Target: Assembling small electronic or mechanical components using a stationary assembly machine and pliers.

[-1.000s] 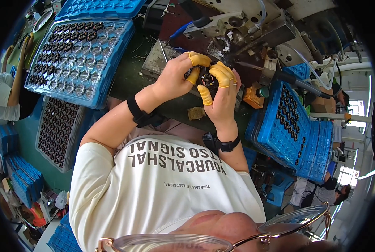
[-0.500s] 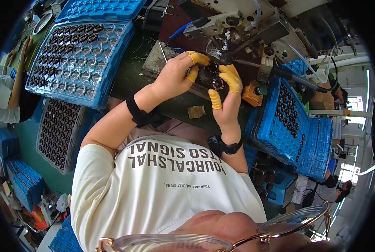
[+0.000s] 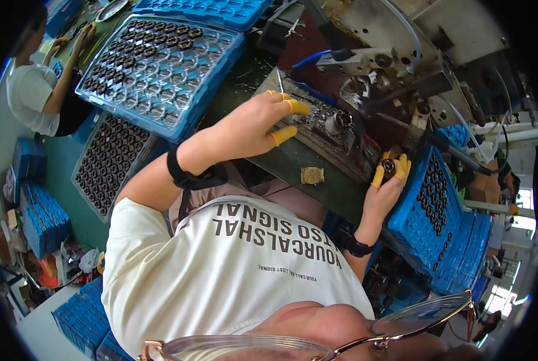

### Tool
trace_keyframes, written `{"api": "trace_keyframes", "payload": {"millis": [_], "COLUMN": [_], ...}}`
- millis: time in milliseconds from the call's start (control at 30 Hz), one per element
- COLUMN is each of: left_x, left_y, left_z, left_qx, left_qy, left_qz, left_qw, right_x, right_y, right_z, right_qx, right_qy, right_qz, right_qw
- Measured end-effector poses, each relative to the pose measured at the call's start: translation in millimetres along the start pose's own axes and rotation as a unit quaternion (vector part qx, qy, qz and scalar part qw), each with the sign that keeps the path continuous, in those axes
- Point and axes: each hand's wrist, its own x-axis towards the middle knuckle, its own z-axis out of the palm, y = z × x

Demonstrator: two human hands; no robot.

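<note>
My left hand (image 3: 263,123), with yellow finger cots, hovers at the near left of a scrap-strewn metal plate (image 3: 305,123). Its thumb and forefinger are apart with nothing between them. On the plate stands a small round fixture (image 3: 338,123) topped by a dark round part (image 3: 344,118). My right hand (image 3: 391,180), also in yellow finger cots, is off the plate's right end. It grips a small dark ring-shaped part (image 3: 389,164) between thumb and fingers, beside a blue tray (image 3: 414,210) holding rows of similar parts.
Machine arms and hoses (image 3: 395,78) overhang the plate's far side. Red-handled pliers (image 3: 370,150) lie at its right end. A yellowish pad (image 3: 312,175) rests at the near edge. A partly filled tray (image 3: 172,123) stands left; another person (image 3: 40,96) sits beyond.
Both hands have parted from the fixture. My right hand has moved right, toward the blue tray, with a dark ring-shaped part; my left has drawn back left. The view has shifted.
</note>
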Motion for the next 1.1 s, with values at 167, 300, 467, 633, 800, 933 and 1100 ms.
{"api": "trace_keyframes", "payload": {"millis": [167,300,467,633,800,933,1100], "left_x": [-21,-23,-47,-33,-25,-29,-37], "left_y": [-61,-143,-230,-219,-240,-225,-149], "left_z": [-95,-155,-176,-170,-173,-181,-160], "left_qx": [0.163,0.261,0.242,0.297,0.292,0.334,0.161], "left_qy": [-0.034,-0.027,0.001,-0.031,-0.009,0.039,0.083], "left_qz": [-0.145,-0.219,-0.217,-0.193,-0.241,-0.147,-0.229], "left_qw": [0.975,0.940,0.946,0.935,0.926,0.930,0.957], "right_x": [7,7,30,54,48,64,63], "right_y": [-10,-18,-24,119,275,282,290], "right_z": [-2,-29,-87,-127,-120,-105,-104], "right_qx": [0.018,0.183,0.214,0.064,-0.078,-0.131,-0.093], "right_qy": [-0.018,-0.048,-0.077,-0.063,-0.132,-0.195,-0.164], "right_qz": [0.002,0.102,0.024,0.182,0.299,0.306,0.307], "right_qw": [1.000,0.977,0.974,0.979,0.942,0.923,0.933]}}
